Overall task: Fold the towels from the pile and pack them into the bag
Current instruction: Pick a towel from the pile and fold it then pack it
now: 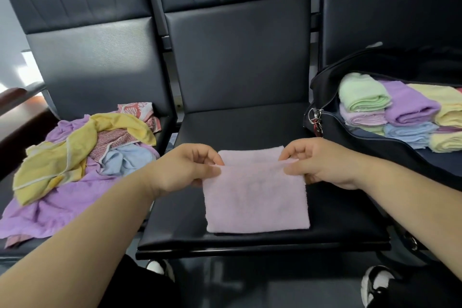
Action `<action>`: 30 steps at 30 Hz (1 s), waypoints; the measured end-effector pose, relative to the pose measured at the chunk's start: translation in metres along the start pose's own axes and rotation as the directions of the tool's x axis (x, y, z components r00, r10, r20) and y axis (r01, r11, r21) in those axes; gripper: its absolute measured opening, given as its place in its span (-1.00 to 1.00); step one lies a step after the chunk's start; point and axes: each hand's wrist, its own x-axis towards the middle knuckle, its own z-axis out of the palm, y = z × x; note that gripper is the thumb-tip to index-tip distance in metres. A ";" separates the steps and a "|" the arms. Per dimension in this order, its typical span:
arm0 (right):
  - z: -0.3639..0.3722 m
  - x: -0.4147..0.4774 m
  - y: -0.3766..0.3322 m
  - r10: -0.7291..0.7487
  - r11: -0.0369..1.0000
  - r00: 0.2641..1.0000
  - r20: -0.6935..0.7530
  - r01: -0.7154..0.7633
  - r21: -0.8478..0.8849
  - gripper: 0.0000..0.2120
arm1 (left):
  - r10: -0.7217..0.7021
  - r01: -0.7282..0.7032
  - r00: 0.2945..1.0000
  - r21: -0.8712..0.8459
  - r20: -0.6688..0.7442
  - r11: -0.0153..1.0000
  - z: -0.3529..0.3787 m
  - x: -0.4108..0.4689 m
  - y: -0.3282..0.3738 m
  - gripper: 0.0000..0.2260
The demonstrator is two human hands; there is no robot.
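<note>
I see left hand and right hand each pinching a top corner of the pink towel, half-folded on the middle seat. Pile left, bag right, holding folded towels.

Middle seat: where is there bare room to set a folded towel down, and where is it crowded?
Bare: the middle seat behind the pink towel, up to the backrest, and the patch between towel and bag. Crowded: the left seat, under the towel pile, and the bag, stacked with folded towels.
</note>
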 end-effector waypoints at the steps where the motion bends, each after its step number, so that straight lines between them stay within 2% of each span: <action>1: 0.000 0.004 0.001 -0.002 1.000 0.999 -0.043 0.002 0.009 -0.85 | -0.011 0.011 0.999 -0.014 -0.038 1.000 0.002 0.005 -0.001 -0.95; 4: -0.002 0.016 0.001 -0.030 1.000 0.986 -0.165 0.029 -0.007 -0.84 | -0.037 0.032 0.985 -0.036 -0.168 0.999 0.006 0.022 -0.001 -0.87; 10: -0.007 0.054 0.011 -0.077 0.996 0.941 -0.329 0.055 -0.075 -0.80 | -0.058 0.051 0.926 -0.028 -0.374 0.998 0.002 0.066 -0.009 -0.84; 12: -0.009 0.069 0.017 -0.090 0.991 0.918 -0.387 0.043 -0.128 -0.82 | -0.045 0.067 0.897 0.034 -0.441 0.997 0.003 0.083 -0.017 -0.83; 14: -0.009 0.083 0.025 -0.097 0.981 0.894 -0.437 0.011 -0.195 -0.83 | 0.000 0.097 0.876 0.175 -0.483 0.980 0.006 0.096 -0.030 -0.84; 17: -0.009 0.096 0.045 -0.105 0.925 0.884 -0.456 -0.082 -0.371 -0.76 | 0.052 0.182 0.899 0.480 -0.434 0.858 0.012 0.099 -0.055 -0.75; 19: -0.010 0.098 0.053 -0.118 0.887 0.877 -0.465 -0.117 -0.447 -0.71 | 0.078 0.188 0.913 0.582 -0.400 0.791 0.017 0.094 -0.063 -0.66; 24: -0.007 0.080 0.044 -0.234 0.816 0.883 -0.407 -0.048 -0.575 -0.75 | 0.275 -0.055 0.936 0.683 -0.218 0.728 0.038 0.070 -0.050 -0.70; 27: 0.004 0.057 0.034 -0.328 0.732 0.893 -0.308 0.034 -0.681 -0.77 | 0.316 -0.158 0.943 0.698 -0.103 0.699 0.050 0.050 -0.048 -0.68; 30: 0.021 0.034 0.031 -0.385 0.705 0.901 -0.201 0.147 -0.694 -0.75 | 0.316 -0.224 0.949 0.687 -0.009 0.691 0.052 0.038 -0.053 -0.67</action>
